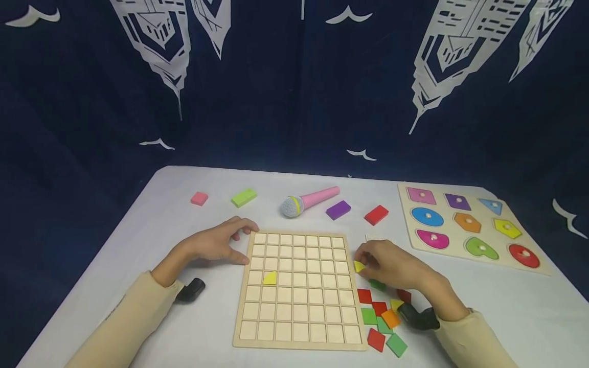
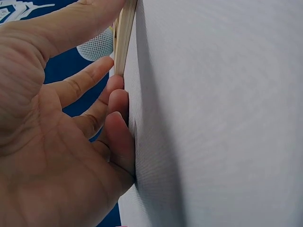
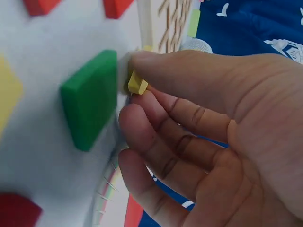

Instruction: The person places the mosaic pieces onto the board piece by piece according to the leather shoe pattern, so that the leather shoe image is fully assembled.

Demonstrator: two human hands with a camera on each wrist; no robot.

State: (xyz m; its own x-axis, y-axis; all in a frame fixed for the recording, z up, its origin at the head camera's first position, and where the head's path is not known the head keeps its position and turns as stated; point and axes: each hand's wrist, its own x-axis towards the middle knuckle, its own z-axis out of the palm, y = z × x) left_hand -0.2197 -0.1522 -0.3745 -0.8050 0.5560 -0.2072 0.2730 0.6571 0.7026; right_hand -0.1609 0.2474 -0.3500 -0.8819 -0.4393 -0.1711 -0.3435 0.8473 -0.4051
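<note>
A wooden grid board (image 1: 299,350) lies on the white table. One yellow tile (image 1: 270,278) sits in a cell toward its left side. My left hand (image 1: 209,243) rests at the board's upper left corner, thumb and fingertips at the edge, as the left wrist view also shows. Beside the board's right edge, my right hand (image 1: 391,263) pinches another yellow tile (image 3: 137,84) between thumb and fingers. Just below that hand lies a green tile (image 3: 92,101). Several loose red, green, orange and yellow tiles, among them an orange one (image 1: 391,318), are scattered right of the board.
Along the back lie a pink block (image 1: 199,198), a lime block (image 1: 244,197), a pink toy microphone (image 1: 317,197), a purple block (image 1: 338,210) and a red block (image 1: 376,214). A shape puzzle board (image 1: 501,260) with knobbed pieces is at the back right. A dark blue patterned cloth (image 1: 294,102) hangs behind.
</note>
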